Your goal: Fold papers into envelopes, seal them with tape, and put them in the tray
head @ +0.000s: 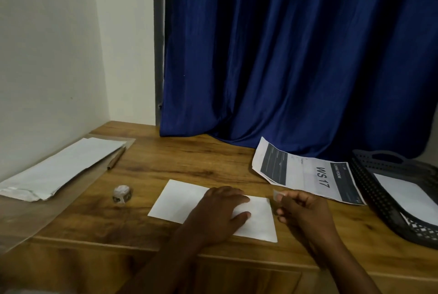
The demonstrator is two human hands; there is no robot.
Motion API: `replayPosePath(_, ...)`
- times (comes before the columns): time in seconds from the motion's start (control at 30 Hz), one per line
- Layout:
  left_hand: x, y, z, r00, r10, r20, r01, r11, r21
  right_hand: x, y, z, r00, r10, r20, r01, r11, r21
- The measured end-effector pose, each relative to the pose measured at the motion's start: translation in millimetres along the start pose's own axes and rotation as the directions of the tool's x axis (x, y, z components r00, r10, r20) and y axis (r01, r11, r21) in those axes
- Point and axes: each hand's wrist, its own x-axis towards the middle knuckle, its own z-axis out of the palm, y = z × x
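Head view: a white folded paper (189, 201) is seen lying flat near the front edge of the wooden table (166, 158), held down under the flat, spread left hand (222, 208). A small strip of clear tape (276, 195) is pinched by the right hand (301, 210) just beside the paper's right edge. The paper is judged light, thin and easily creased or slid; it is best pressed flat and lifted by an edge. A dark tray (379, 199) is set to the right.
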Motion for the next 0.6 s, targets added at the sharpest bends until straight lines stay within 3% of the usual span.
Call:
replayPosePath(0.13,0.1,-5.0,2.5,1.000,0.009,-0.009,-0.009,1.000,-0.003,8.1,-0.8,8.5,0.986,-0.165,0.012,0.157,0.910,-0.383)
replayPosePath(0.27,-1.3,-4.6,2.4,0.999,-0.001,-0.042,0.001,1.000,-0.015,24.5,2.5,26.1,0.950,-0.281,0.138,0.299,0.683,-0.666)
replayPosePath(0.43,-2.4,-2.8,1.7,0.998,-0.043,-0.049,0.042,0.999,-0.021,32.5,5.1,38.5,0.921,-0.321,0.221,0.360,0.481,-0.800)
replayPosePath(0.6,-0.8,-3.8,2.8,0.997,-0.027,-0.073,0.025,0.999,-0.028,31.7,11.3,43.3,0.897,-0.359,0.257,0.397,0.400,-0.826)
